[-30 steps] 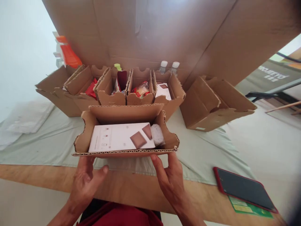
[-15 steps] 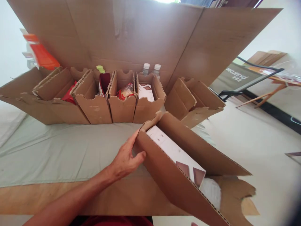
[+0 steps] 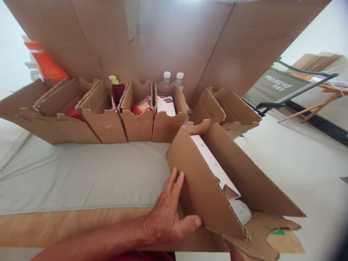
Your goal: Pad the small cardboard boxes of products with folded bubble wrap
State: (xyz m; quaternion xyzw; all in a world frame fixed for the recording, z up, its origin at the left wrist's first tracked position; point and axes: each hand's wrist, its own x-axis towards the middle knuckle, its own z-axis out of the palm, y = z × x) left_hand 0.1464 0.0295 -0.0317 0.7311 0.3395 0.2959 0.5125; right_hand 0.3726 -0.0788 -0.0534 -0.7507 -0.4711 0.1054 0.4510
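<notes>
- Left grip (image 3: 165,215) is spread wide, laid against the outer wall of a cardboard bin (image 3: 206,186).
- Right grip (image 3: 239,253) mostly hidden below the bin's near end; its closure cannot be told.
- Bin, containing a white box (image 3: 216,168), slants over the surface's (image 3: 98,174) right edge.

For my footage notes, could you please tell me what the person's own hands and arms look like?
The left hand is bare, without glove or ring in sight, and the left forearm shows no sleeve or watch. Only a sliver of the right hand shows, too little to describe. Red clothing shows below.
</notes>
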